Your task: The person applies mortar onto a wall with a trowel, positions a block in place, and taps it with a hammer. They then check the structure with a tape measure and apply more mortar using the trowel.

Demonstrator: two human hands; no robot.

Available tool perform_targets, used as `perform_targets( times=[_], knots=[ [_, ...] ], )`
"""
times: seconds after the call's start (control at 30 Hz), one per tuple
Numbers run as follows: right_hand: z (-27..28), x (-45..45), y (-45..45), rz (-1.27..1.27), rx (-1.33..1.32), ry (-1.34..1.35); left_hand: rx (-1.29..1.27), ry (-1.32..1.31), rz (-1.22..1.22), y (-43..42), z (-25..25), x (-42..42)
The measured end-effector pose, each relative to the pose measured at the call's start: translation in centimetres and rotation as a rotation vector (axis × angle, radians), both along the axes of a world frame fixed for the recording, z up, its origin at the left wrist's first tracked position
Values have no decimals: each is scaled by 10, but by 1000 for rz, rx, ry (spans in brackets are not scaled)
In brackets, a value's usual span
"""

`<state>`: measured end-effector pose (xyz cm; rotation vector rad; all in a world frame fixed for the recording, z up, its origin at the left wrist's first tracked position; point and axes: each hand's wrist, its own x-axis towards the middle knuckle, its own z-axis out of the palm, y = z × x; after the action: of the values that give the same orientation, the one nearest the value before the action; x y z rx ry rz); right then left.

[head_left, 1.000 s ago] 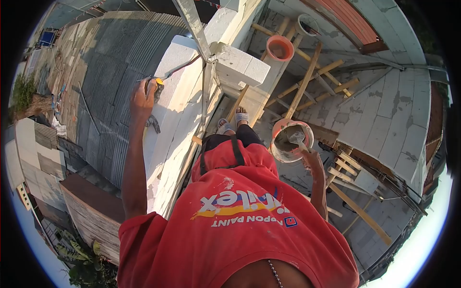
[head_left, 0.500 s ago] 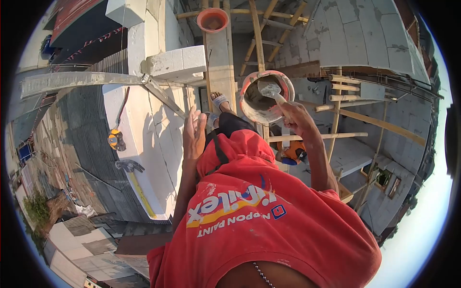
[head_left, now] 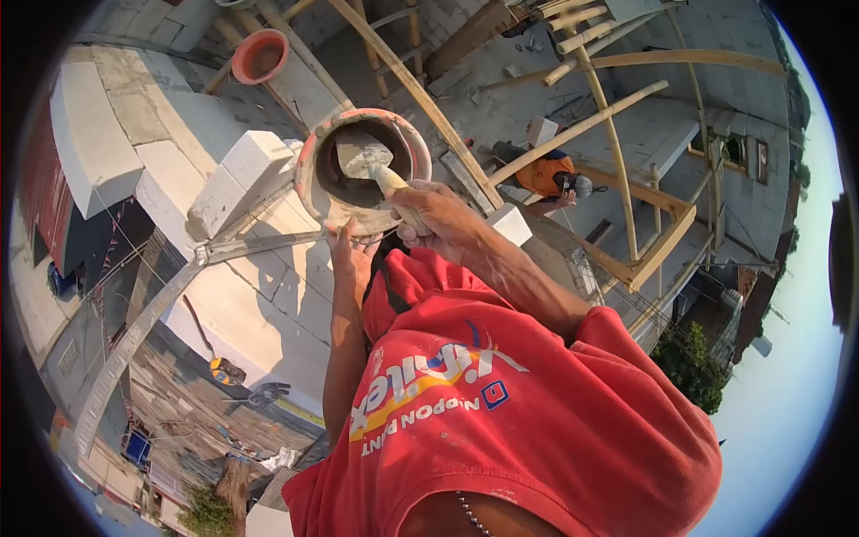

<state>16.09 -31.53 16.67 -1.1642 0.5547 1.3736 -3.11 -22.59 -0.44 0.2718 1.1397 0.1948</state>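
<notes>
My right hand [head_left: 434, 215] is closed around the handle of a trowel [head_left: 364, 157]. The trowel's blade, coated in grey mortar, is over the mouth of a mortar-smeared bucket [head_left: 310, 183]. At the bucket's near rim is my left hand [head_left: 351, 251], its fingers gripping the edge and partly hidden by it. Left of the bucket, a white block [head_left: 240, 183] stands on the pale block wall [head_left: 259, 309]. A metal bar [head_left: 143, 331] reaches from beside that block toward the lower left.
A smaller red bucket [head_left: 259, 56] stands on planks at the back. Bamboo poles [head_left: 608, 134] cross on the right, above a lower level where a person in orange [head_left: 548, 174] crouches. A yellow-and-black tool [head_left: 227, 371] and a dark glove-like item [head_left: 268, 394] lie along the wall's outer edge.
My left hand has gone from open in the air to the bucket's rim. The trowel's blade has lifted and turned in the bucket. The view has swung round, showing more of the right side.
</notes>
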Motion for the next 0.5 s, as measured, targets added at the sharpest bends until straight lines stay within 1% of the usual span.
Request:
perform_targets(
  times=[0.1, 0.13, 0.17, 0.2, 0.23, 0.27, 0.3, 0.37, 0.47, 0.5],
  knots=[
    [-4, 11, -2, 65, -2, -11, 4, -68, -22, 9, -19, -6],
    [-2, 20, -4, 111, 2, -23, 26, -94, -62, 14, -6, 1],
    [-1, 28, -5, 158, 10, -32, 28, -70, -49, 18, 0, 7],
    [0, 34, -8, 254, -32, -94, 30, -41, -56, 22, -4, 11],
    [1, 39, -12, 343, -75, -159, 27, -13, -69, 26, 9, 23],
    [4, 44, -14, 520, -123, -229, 86, 52, -55, 26, 24, 33],
    [9, 49, -17, 693, -171, -303, 138, 102, -131, 31, 28, 43],
    [15, 68, -16, 1034, -273, -479, 232, 95, -182, 37, 31, 52],
    [7, 96, -21, 1394, -327, -683, 509, 96, -240, 44, 32, 68],
    [-4, 98, -25, 1410, -338, -960, 552, 123, -288, 49, 34, 72]
  ],
)
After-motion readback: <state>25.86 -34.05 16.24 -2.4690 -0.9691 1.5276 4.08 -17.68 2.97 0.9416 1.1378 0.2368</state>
